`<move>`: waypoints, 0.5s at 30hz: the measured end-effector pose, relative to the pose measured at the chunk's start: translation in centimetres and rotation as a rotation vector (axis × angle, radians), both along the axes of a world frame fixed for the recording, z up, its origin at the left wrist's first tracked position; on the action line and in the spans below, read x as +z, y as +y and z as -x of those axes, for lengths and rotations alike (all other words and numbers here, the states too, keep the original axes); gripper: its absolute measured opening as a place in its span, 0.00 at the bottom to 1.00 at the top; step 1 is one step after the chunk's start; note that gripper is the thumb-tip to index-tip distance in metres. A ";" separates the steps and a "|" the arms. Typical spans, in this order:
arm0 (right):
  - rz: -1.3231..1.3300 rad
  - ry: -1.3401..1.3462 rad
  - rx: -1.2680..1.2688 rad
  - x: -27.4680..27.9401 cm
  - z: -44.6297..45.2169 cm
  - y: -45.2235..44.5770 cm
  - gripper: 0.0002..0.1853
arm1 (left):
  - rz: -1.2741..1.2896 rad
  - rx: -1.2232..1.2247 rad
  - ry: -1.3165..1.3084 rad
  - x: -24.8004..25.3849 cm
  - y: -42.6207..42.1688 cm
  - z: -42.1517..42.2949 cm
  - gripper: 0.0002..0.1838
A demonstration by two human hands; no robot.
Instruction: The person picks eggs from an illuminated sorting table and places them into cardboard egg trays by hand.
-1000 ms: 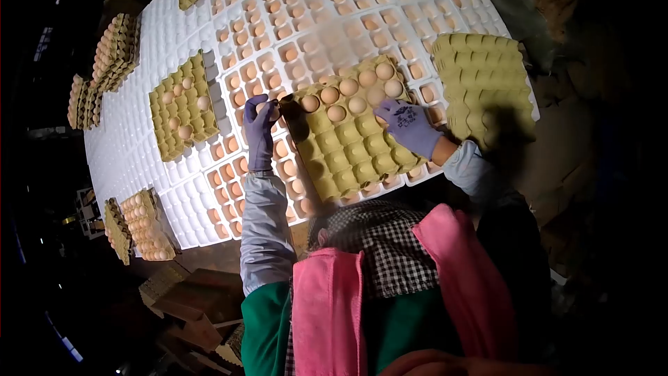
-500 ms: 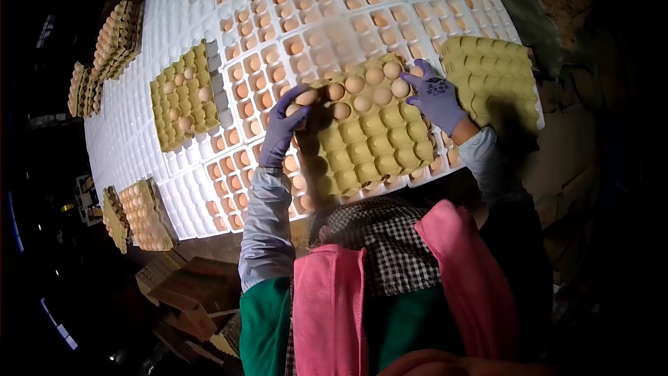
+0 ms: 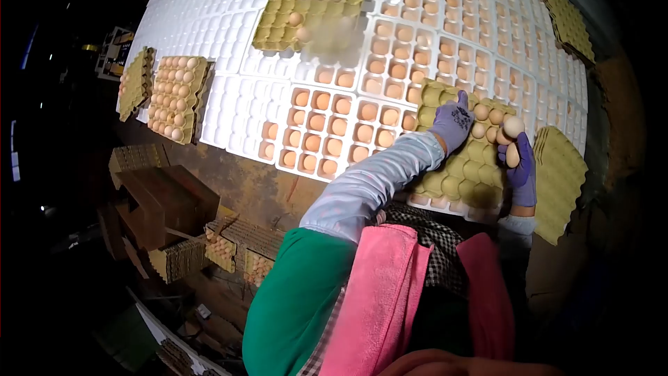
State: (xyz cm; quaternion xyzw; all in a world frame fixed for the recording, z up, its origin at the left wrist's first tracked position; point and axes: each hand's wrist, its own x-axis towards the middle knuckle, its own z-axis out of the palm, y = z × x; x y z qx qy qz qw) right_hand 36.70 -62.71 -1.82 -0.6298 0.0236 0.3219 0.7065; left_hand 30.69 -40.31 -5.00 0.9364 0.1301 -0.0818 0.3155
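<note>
A purple-gloved right hand (image 3: 522, 170) has its grip curled around an egg (image 3: 512, 156) at the right edge of a yellow tray (image 3: 456, 171), near other eggs (image 3: 496, 116) seated in its cups. The left hand (image 3: 452, 125) is over the tray; whether its grip holds anything cannot be told. The egg is probably light, stiff-shelled and brittle, perhaps slippery against a glove, best held gently around its middle. Its shell is pale tan, oval and smooth-looking.
</note>
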 end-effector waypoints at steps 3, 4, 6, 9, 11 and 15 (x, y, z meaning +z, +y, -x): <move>-0.244 0.046 0.013 3.4 5.6 9.0 0.27 | 0.335 0.057 -0.277 2.3 7.4 6.4 0.25; -0.198 -0.012 0.110 2.4 6.7 10.9 0.26 | 0.473 0.127 -0.401 1.3 9.9 8.5 0.27; -0.128 -0.161 0.537 1.6 8.2 14.4 0.25 | 0.441 0.388 -0.329 3.9 17.1 15.7 0.22; 0.108 -0.147 0.662 1.6 12.9 24.8 0.24 | 0.102 0.743 -0.164 3.9 26.4 25.6 0.22; 0.135 -0.379 0.755 0.5 15.4 31.7 0.26 | -0.197 0.749 -0.033 1.2 30.5 29.2 0.23; 0.385 -0.937 0.870 -4.8 18.1 43.4 0.26 | -0.203 0.696 0.008 -2.9 33.1 33.1 0.22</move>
